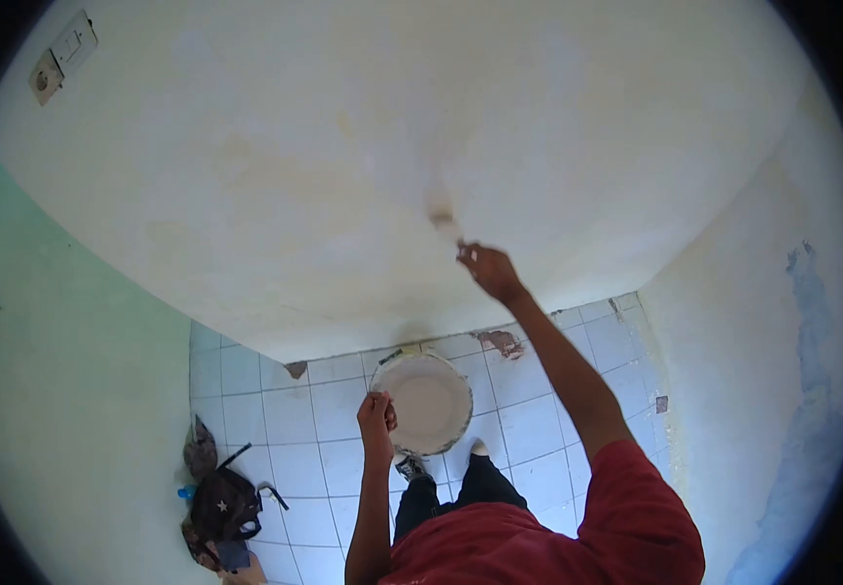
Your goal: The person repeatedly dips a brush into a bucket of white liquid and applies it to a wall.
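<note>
A paintbrush [444, 222] is in my right hand [488, 270], its bristles against or very close to the pale wall [314, 175]; the brush is slightly blurred. Lower down, my left hand [377, 414] is closed at the left rim of a round bucket [468, 409], and whether it grips the rim cannot be made out. Pale, smooth material [423, 405] shows inside the bucket, which stands low in front of my feet.
A black backpack [224, 505] and other bags lie on the tiled floor [329, 463] at the lower left. A socket and switch [60, 60] sit on the wall at the upper left. Side walls rise at left and right.
</note>
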`<state>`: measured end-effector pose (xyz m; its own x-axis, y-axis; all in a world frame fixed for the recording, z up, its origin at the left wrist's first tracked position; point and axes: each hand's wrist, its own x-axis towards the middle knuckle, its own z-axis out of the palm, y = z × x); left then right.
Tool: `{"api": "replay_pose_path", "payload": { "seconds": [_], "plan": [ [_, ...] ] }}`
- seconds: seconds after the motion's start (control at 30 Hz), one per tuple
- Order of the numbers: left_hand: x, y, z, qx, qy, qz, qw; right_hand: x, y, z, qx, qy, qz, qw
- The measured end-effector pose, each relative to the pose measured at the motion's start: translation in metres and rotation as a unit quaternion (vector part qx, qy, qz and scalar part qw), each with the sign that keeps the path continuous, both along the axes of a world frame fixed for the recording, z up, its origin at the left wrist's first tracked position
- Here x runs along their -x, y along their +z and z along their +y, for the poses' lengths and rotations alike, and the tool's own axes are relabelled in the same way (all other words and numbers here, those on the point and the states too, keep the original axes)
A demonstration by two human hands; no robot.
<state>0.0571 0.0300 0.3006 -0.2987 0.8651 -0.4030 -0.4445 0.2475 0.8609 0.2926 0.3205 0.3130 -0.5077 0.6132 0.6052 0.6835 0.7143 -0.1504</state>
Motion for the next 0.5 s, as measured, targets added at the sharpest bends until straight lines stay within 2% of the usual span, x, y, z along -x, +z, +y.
{"api": "replay_pose_path", "payload": {
  "seconds": [0.07,0.13,0.23,0.27,0.33,0.4,0.5],
  "plan": [
    [-0.013,0.004,0.007,-0.028,0.021,-0.017,0.999,-0.012,0.053,0.020,-0.130,0.006,0.012,0.991],
    [-0.029,0.013,0.008,-0.032,0.030,-0.013,0.999,-0.020,0.122,0.020,-0.124,0.044,0.039,0.990],
    [-0.047,0.015,0.015,-0.065,0.062,-0.013,0.996,-0.013,0.166,0.008,-0.182,0.058,0.085,0.978],
    [-0.053,0.017,0.012,-0.070,0.079,0.023,0.994,-0.009,0.171,-0.001,-0.220,0.060,0.088,0.970],
    [-0.060,0.017,0.009,-0.083,0.100,0.067,0.989,-0.004,0.159,-0.006,-0.266,0.065,0.099,0.957],
    [-0.068,0.007,-0.001,-0.066,0.123,0.113,0.984,-0.001,0.116,-0.004,-0.192,0.070,0.107,0.973],
    [-0.070,-0.023,-0.015,-0.060,0.126,0.141,0.980,0.001,0.030,0.011,-0.140,0.069,0.098,0.983]
  ]
}}
